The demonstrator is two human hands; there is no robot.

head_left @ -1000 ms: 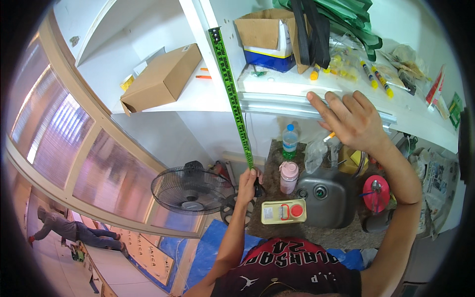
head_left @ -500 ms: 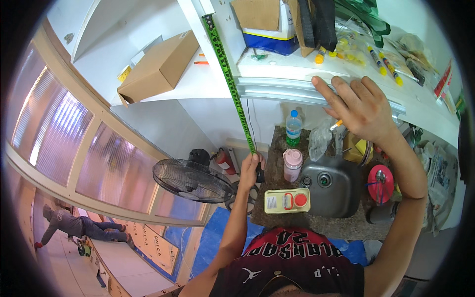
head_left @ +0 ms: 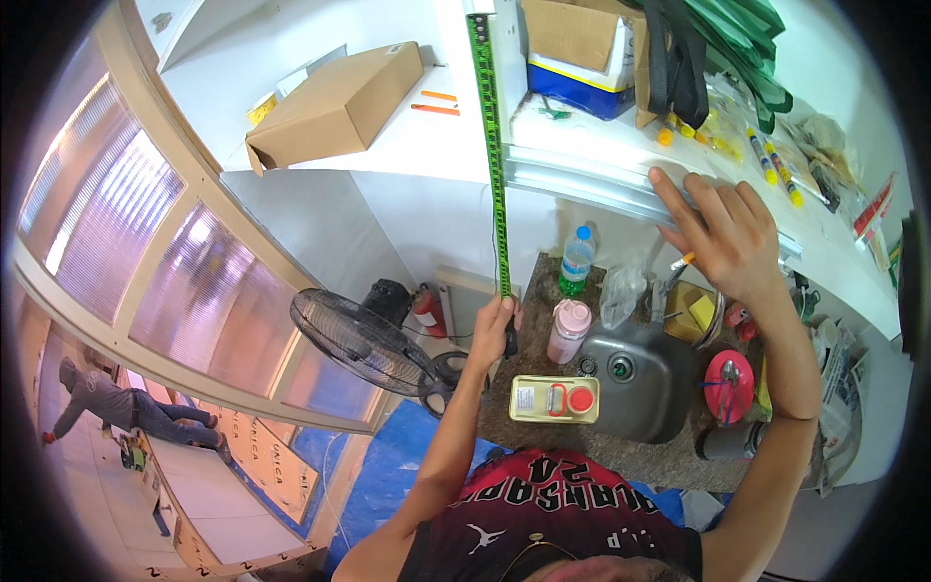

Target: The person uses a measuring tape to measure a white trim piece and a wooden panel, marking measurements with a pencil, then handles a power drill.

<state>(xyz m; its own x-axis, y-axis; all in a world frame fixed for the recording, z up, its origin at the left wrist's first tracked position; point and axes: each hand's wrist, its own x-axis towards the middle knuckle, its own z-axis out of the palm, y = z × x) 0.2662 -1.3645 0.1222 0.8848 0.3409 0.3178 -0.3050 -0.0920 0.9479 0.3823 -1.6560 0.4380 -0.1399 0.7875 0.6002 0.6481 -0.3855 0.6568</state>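
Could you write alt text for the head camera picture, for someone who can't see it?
A person's left hand holds the lower end of an extended green tape measure; the right hand, gripping a yellow pencil-like stick, is at a silver metal rail along a white shelf. Below are a sink and a pink bottle.

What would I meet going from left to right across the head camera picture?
A co-worker, a black fan, the left hand holding a green tape measure, a pink bottle, the right hand with a pencil, a red-and-white item.
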